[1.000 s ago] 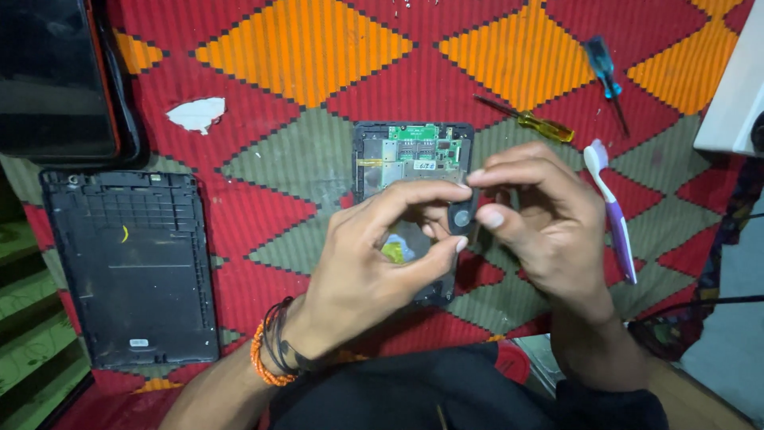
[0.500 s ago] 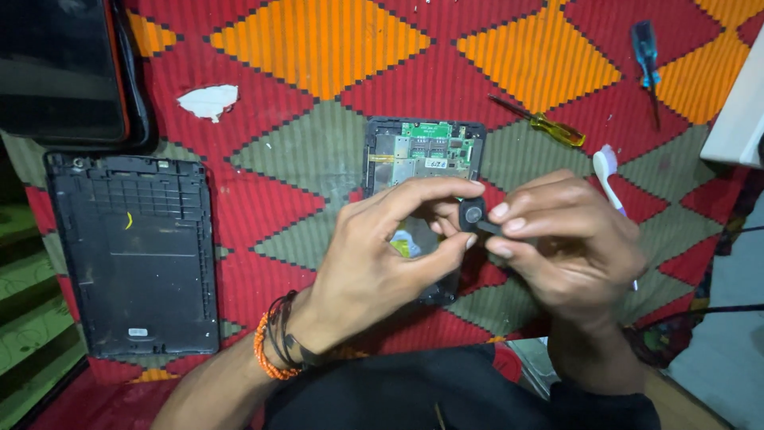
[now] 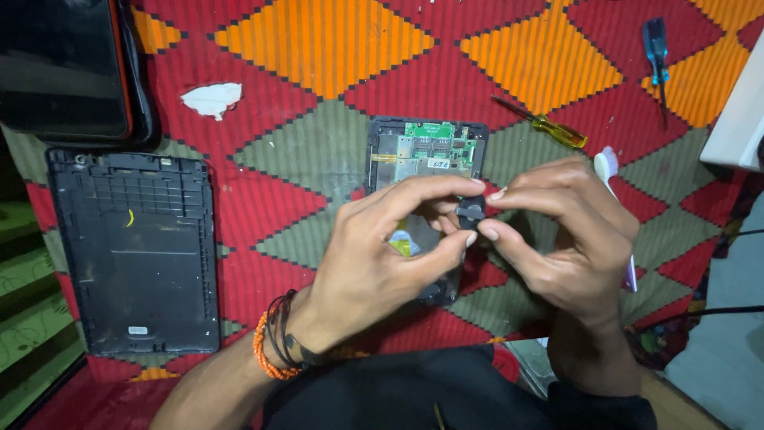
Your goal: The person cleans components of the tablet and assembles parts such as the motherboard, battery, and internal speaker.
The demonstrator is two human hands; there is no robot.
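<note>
Both hands have stayed at frame centre, left hand (image 3: 374, 263) and right hand (image 3: 557, 239) fingers still pinching the small black round part (image 3: 470, 211) above the opened tablet with green circuit board (image 3: 426, 151).

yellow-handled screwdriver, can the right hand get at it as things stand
Probably yes, once freed. The yellow-handled screwdriver lies bare on the patterned cloth just beyond the right hand, with nothing between them. But that hand and the left hand both pinch a small black part.
</note>
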